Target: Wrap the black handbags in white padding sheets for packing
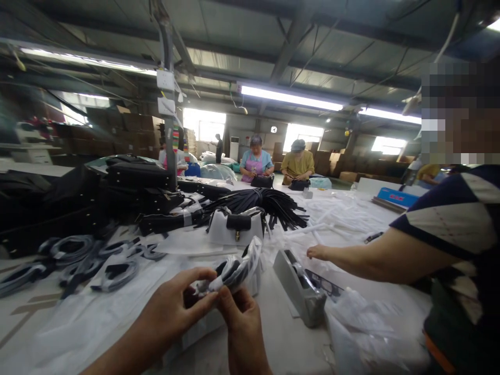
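Observation:
My left hand point(172, 307) and my right hand point(240, 317) meet low in the middle of the view, both pinched shut on a black strap wrapped in clear plastic film point(234, 271). The wrapped strap curls up and to the right from my fingertips. Behind it a white handbag with a black flap point(236, 226) stands upright on the white table point(281, 333). Just right of my hands sits a grey tape dispenser point(299, 286).
A co-worker's arm point(375, 255) reaches in from the right towards the dispenser. Wrapped straps point(82, 260) lie at left, black bags point(136, 182) are stacked behind, and a bundle of black straps point(269, 203) lies mid-table. Crumpled plastic bags point(371, 333) sit bottom right. Two people work at the far end.

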{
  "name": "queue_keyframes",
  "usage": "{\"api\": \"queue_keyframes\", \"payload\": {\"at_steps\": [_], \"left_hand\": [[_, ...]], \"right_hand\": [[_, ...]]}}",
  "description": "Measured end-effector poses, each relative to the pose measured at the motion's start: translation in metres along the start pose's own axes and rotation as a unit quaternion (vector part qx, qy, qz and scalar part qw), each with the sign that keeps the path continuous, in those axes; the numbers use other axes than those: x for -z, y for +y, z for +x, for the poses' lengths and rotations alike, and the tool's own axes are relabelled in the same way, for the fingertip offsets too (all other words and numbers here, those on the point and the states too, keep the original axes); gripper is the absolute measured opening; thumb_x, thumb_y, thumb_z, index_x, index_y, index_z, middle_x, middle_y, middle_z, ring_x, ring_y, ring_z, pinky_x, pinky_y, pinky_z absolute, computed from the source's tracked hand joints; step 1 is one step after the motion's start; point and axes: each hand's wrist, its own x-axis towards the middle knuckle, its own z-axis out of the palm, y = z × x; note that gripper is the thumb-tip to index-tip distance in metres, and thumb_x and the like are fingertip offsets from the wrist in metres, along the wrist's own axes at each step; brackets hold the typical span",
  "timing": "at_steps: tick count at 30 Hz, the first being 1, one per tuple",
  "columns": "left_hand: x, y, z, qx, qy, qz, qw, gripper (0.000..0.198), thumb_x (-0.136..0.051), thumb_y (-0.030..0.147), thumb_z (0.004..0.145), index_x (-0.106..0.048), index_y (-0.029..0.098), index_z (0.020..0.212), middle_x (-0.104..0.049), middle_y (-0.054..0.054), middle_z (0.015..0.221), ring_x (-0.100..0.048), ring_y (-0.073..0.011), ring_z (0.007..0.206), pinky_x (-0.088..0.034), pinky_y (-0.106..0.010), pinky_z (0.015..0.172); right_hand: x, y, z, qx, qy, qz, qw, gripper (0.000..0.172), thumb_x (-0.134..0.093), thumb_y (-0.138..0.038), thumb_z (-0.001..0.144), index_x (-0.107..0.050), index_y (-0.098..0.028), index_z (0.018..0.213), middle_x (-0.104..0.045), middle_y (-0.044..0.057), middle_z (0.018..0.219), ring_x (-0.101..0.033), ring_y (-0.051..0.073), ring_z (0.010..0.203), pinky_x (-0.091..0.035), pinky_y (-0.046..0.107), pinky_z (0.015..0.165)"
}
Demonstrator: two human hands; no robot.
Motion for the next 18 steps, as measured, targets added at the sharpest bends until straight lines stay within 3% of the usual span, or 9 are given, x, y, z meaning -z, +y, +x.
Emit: {"api": "queue_keyframes", "payload": {"at_steps": [3,6,9,13,16,18], "left_hand": [[0.012,0.01,0.008,0.024,-0.085,-0.017,0.996,0.025,-0.069,0.045,0.08,-0.071,0.03,0.1,-0.073,0.002,0.104,-0.068,-0.0217,0.093,-0.053,-0.026,0.078],[0.013,0.013,0.012,0.026,-0.104,-0.02,0.994,0.02,-0.065,0.04,0.08,-0.071,0.028,0.094,-0.073,0.002,0.096,-0.067,-0.0224,0.093,-0.051,-0.027,0.078],[0.003,0.003,0.012,0.017,-0.051,-0.019,0.998,0.027,-0.064,0.044,0.079,-0.07,0.026,0.098,-0.074,0.0,0.098,-0.068,-0.0255,0.095,-0.053,-0.031,0.081],[-0.012,-0.023,0.013,0.016,0.026,-0.001,1.0,0.04,-0.069,0.057,0.072,-0.072,0.028,0.099,-0.076,0.0,0.101,-0.069,-0.0287,0.099,-0.055,-0.031,0.085],[-0.016,-0.04,0.016,0.027,0.035,0.002,0.999,0.044,-0.072,0.063,0.066,-0.072,0.033,0.098,-0.076,0.005,0.101,-0.069,-0.0293,0.1,-0.055,-0.032,0.083],[-0.016,-0.047,0.018,0.033,0.04,0.003,0.999,0.044,-0.072,0.066,0.065,-0.071,0.037,0.097,-0.076,0.009,0.098,-0.069,-0.0292,0.098,-0.055,-0.034,0.082]], "right_hand": [[-0.003,0.005,0.002,0.011,0.021,0.012,1.0,0.043,-0.081,-0.049,0.073,-0.076,-0.017,0.101,-0.074,0.007,0.09,-0.067,0.027,0.09,-0.052,0.042,0.091],[-0.004,0.008,0.004,0.014,0.018,0.032,0.999,0.044,-0.083,-0.048,0.071,-0.076,-0.019,0.103,-0.075,0.007,0.094,-0.066,0.029,0.098,-0.048,0.046,0.098],[-0.006,0.007,0.005,0.003,-0.01,0.045,0.999,0.042,-0.081,-0.045,0.075,-0.075,-0.018,0.107,-0.075,0.008,0.099,-0.067,0.027,0.098,-0.047,0.045,0.1],[-0.008,0.003,0.006,-0.001,-0.006,0.018,1.0,0.042,-0.079,-0.045,0.077,-0.075,-0.015,0.105,-0.074,0.008,0.094,-0.069,0.024,0.09,-0.051,0.037,0.092],[0.009,-0.013,0.009,0.014,-0.028,-0.108,0.994,0.036,-0.076,-0.042,0.08,-0.075,-0.017,0.105,-0.075,0.005,0.093,-0.07,0.022,0.087,-0.053,0.032,0.083],[0.039,-0.032,0.008,0.065,-0.016,-0.251,0.966,0.032,-0.074,-0.038,0.082,-0.075,-0.02,0.108,-0.075,0.005,0.097,-0.07,0.022,0.087,-0.054,0.03,0.081]]}}
